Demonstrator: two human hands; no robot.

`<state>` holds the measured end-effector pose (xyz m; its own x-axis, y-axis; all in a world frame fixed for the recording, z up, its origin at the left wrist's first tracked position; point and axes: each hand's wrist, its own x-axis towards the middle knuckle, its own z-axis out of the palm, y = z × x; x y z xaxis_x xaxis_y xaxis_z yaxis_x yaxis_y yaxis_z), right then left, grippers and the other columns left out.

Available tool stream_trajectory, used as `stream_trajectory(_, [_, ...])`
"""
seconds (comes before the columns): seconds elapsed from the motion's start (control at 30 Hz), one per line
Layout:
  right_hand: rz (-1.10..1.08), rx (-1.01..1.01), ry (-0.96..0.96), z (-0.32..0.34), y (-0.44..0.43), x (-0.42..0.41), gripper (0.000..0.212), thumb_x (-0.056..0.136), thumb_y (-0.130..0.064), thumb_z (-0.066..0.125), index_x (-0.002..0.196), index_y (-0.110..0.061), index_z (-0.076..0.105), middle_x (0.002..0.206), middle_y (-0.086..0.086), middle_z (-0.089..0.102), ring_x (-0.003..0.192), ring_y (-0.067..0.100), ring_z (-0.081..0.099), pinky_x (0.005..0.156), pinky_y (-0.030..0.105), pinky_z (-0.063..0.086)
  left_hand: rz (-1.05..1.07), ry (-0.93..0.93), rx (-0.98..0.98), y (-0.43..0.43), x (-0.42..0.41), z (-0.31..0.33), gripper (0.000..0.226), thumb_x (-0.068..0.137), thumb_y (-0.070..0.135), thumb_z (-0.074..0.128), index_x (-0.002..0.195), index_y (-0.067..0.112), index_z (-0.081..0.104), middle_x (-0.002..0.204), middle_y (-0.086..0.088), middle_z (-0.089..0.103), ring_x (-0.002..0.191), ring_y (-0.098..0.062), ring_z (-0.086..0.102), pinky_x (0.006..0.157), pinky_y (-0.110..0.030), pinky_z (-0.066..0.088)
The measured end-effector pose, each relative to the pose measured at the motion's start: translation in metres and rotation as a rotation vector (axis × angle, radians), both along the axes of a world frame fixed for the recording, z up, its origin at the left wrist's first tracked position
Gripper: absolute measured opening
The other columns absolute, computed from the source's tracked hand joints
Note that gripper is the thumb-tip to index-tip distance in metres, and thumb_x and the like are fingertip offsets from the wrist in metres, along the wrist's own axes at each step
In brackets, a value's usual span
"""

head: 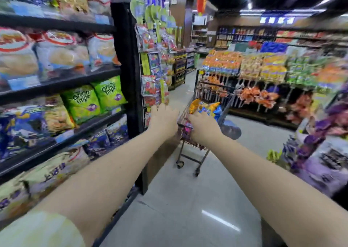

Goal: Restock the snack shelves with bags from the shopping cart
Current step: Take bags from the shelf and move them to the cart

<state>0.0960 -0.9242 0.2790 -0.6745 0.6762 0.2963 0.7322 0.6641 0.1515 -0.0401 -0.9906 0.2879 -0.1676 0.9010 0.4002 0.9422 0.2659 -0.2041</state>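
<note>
Both hands, head view, are reaching toward the cart (181, 119) – pick-up step, I'd judge. L hand (164, 117) is hovering by its near left corner, fingers loose, holding nothing. R hand (203, 127) is stretching over the near rim onto the bags (205, 107) inside; fingers hidden, so grip can't be told. Next prob needs one bag pinched, then swung to the shelves (62, 85). Blur is smearing labels.

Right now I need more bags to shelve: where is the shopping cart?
Head view: the shopping cart stands mid-aisle just right of centre, beside the end of the snack shelves, with the left hand and right hand by its near rim.
</note>
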Motion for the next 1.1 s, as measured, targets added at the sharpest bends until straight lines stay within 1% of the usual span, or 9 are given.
stream_trajectory(0.1, [-0.045, -0.017, -0.028, -0.02, 0.048, 0.033, 0.024, 0.088, -0.02, 0.053, 0.112, -0.015, 0.052, 0.115, 0.009, 0.056, 0.108, 0.032, 0.049, 0.077, 0.039, 0.037, -0.051, -0.029, -0.054, 0.053, 0.029, -0.026, 0.035, 0.09, 0.029, 0.053, 0.123, 0.019, 0.05, 0.124, -0.009, 0.056, 0.119, -0.032, 0.046, 0.1, -0.046, 0.033])
stream_trajectory(0.23, [-0.109, -0.081, -0.013, -0.048, 0.112, 0.054, 0.03, 0.089, -0.023, 0.052, 0.118, -0.015, 0.05, 0.121, 0.007, 0.055, 0.114, 0.031, 0.047, 0.085, 0.04, 0.039, -0.11, -0.04, -0.123, 0.119, 0.048, -0.06, 0.037, 0.09, 0.032, 0.053, 0.125, 0.019, 0.048, 0.123, -0.008, 0.055, 0.117, -0.032, 0.047, 0.097, -0.046, 0.034])
stream_trajectory(0.33, [-0.137, -0.072, -0.007, -0.065, 0.167, 0.056, 0.032, 0.089, -0.023, 0.052, 0.121, -0.017, 0.051, 0.12, 0.006, 0.057, 0.112, 0.03, 0.049, 0.085, 0.039, 0.04, -0.155, -0.047, -0.139, 0.178, 0.05, -0.078, 0.038, 0.089, 0.03, 0.052, 0.125, 0.018, 0.049, 0.121, -0.006, 0.055, 0.114, -0.03, 0.048, 0.095, -0.044, 0.035])
stream_trajectory(0.43, [-0.175, -0.056, -0.011, -0.076, 0.226, 0.052, 0.027, 0.089, -0.021, 0.052, 0.115, -0.017, 0.053, 0.115, 0.006, 0.058, 0.107, 0.03, 0.05, 0.081, 0.038, 0.039, -0.204, -0.062, -0.128, 0.245, 0.046, -0.086, 0.033, 0.088, 0.028, 0.052, 0.12, 0.018, 0.052, 0.118, -0.005, 0.057, 0.113, -0.03, 0.048, 0.095, -0.045, 0.035])
stream_trajectory(0.6, [-0.254, -0.052, -0.066, -0.094, 0.324, 0.044, 0.025, 0.09, -0.021, 0.054, 0.114, -0.017, 0.053, 0.116, 0.006, 0.059, 0.111, 0.03, 0.053, 0.08, 0.035, 0.041, -0.292, -0.088, -0.159, 0.363, 0.042, -0.103, 0.031, 0.09, 0.027, 0.05, 0.12, 0.019, 0.052, 0.118, -0.005, 0.056, 0.111, -0.029, 0.049, 0.092, -0.044, 0.037])
stream_trajectory(0.67, [-0.278, -0.088, -0.076, -0.106, 0.366, 0.041, 0.028, 0.087, -0.019, 0.058, 0.114, -0.016, 0.053, 0.117, 0.005, 0.058, 0.112, 0.03, 0.053, 0.081, 0.034, 0.039, -0.316, -0.095, -0.186, 0.409, 0.042, -0.116, 0.029, 0.09, 0.028, 0.05, 0.118, 0.02, 0.051, 0.117, -0.005, 0.056, 0.11, -0.029, 0.048, 0.091, -0.043, 0.037])
stream_trajectory(0.73, [-0.279, -0.153, -0.065, -0.121, 0.405, 0.04, 0.029, 0.084, -0.018, 0.059, 0.112, -0.015, 0.054, 0.117, 0.007, 0.058, 0.112, 0.032, 0.052, 0.086, 0.035, 0.04, -0.336, -0.111, -0.218, 0.452, 0.042, -0.131, 0.027, 0.091, 0.028, 0.05, 0.117, 0.019, 0.051, 0.117, -0.005, 0.056, 0.111, -0.03, 0.047, 0.092, -0.043, 0.036])
stream_trajectory(0.9, [-0.385, -0.289, -0.042, -0.158, 0.485, 0.056, 0.033, 0.09, -0.019, 0.056, 0.122, -0.014, 0.051, 0.125, 0.009, 0.053, 0.12, 0.031, 0.047, 0.095, 0.04, 0.037, -0.365, -0.164, -0.308, 0.545, 0.053, -0.164, 0.026, 0.09, 0.024, 0.051, 0.115, 0.019, 0.052, 0.117, -0.005, 0.056, 0.113, -0.031, 0.047, 0.095, -0.046, 0.034])
stream_trajectory(1.1, [-0.429, -0.355, -0.01, -0.194, 0.602, 0.089, 0.036, 0.09, -0.022, 0.056, 0.126, -0.015, 0.05, 0.128, 0.008, 0.053, 0.118, 0.03, 0.049, 0.095, 0.039, 0.039, -0.345, -0.243, -0.363, 0.657, 0.078, -0.203, 0.024, 0.089, 0.023, 0.05, 0.113, 0.019, 0.052, 0.113, -0.005, 0.055, 0.111, -0.031, 0.045, 0.091, -0.046, 0.034])
